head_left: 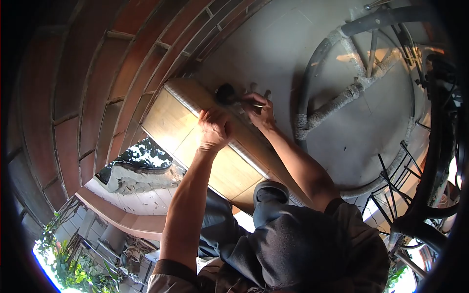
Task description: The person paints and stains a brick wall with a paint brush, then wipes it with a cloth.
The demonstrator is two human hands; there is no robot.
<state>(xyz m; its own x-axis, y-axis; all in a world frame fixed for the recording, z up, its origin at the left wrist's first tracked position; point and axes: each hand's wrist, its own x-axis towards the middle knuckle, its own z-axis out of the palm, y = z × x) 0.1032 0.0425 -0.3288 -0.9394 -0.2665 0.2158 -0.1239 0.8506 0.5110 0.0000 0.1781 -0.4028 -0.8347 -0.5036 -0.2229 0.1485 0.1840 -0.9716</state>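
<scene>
My left hand (214,129) is closed, knuckles up, at the ridged edge of a tan tiled step (168,115); whatever its fingers hold is hidden under them. Just beyond it, my right hand (260,111) has its fingers bent around the thin end of a dark round-headed tool (225,93). The tool's head is blurred and hovers near the step's front face, so I cannot tell its exact kind. Sunlight falls across the tiles beside my left wrist. My shoe (271,192) rests by the step's near end.
A red brick wall (73,93) rises along the left. At right, a large wheel-like ring with wrapped spokes (337,105) leans over the pale floor (273,44), next to a dark bicycle frame (425,171). Green plants (73,266) grow at the lower left.
</scene>
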